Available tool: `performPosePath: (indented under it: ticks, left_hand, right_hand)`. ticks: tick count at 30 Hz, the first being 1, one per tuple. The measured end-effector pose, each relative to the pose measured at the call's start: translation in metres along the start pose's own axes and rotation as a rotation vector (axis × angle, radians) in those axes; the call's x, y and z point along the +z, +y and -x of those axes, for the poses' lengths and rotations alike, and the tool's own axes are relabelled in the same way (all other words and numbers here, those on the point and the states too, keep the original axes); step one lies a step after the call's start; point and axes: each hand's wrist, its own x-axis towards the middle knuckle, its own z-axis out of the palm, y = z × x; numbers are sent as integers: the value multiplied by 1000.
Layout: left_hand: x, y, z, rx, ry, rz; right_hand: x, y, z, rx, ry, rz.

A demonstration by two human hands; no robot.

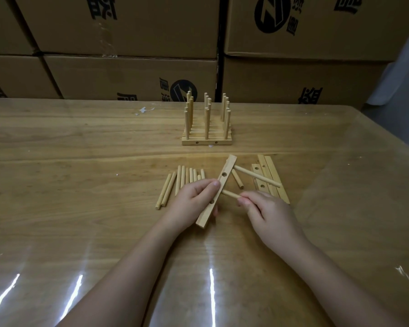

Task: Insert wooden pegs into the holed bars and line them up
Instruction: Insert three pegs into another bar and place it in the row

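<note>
Gripping the holed bar [226, 169], a peg at its flank

Behind the bar, farthest off, we see stacked cardboard boxes [128, 31] with dark printed marks. Under the bar spreads the glossy wooden desk [57, 161]. Beyond the bar's far end stands a finished block [207, 142] of bars laid side by side, their pegs upright in three rows. Our left hand [191, 204] meets the bar from its left, thumb on the upper face and fingers curled beneath, holding it slantwise. Our right hand [267, 213] sits to the bar's right, fingers pinched narrow on a held peg [230, 194] whose free end meets the bar's right side at about mid-length; we cannot tell whether it has entered a hole. Right of the bar lie a few spare bars [269, 169], side by side. Left of it lies a row of loose pegs [182, 178]. Near the bar's far end an inserted peg [257, 177] sticks out rightward over the spare bars. Just right of the bar, between those two pegs, a single stray peg [237, 178] lies flat.
</note>
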Motion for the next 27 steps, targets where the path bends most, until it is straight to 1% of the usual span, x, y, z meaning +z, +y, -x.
performPosePath:
  ticks: [5, 8, 15, 20, 23, 25, 27]
  left_hand:
    - [-1, 1, 1, 6, 8, 5]
    - [-2, 2, 1, 5, -4, -2]
    - [-2, 5, 3, 22, -20, -4]
    - [-1, 4, 3, 18, -37, 13]
    - [-1, 3, 3, 29, -53, -21]
    - [-1, 3, 2, 23, -36, -16]
    - [-2, 3, 1, 18, -24, -9]
  right_hand:
    - [4, 1, 0, 99, -41, -131]
    - [3, 0, 1, 124, -79, -171]
    - [0, -2, 0, 248, -147, -372]
    - [-3, -2, -3, 404, -241, -561]
    - [-6, -1, -4, 472, -313, -726]
    - [-3, -2, -3, 476, -293, -725]
    - [2, -2, -1, 433, -218, -610]
